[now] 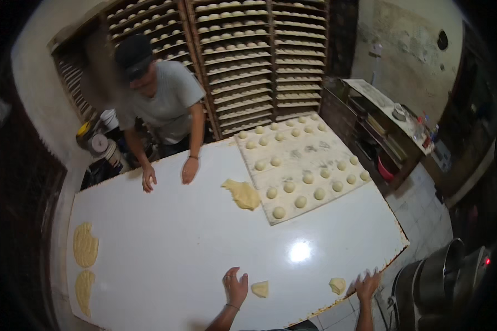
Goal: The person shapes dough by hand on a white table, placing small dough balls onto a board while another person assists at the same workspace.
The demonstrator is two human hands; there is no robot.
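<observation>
Both hands spread open and empty on the white table, left hand beside one dough piece, right hand beside another dough piece, each within easy reach.

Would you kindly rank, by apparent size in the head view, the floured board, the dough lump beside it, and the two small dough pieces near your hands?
1. floured board, clearly largest.
2. dough lump.
3. Dough piece by the left hand at and dough piece by the right hand at: look alike, unranked.
</observation>
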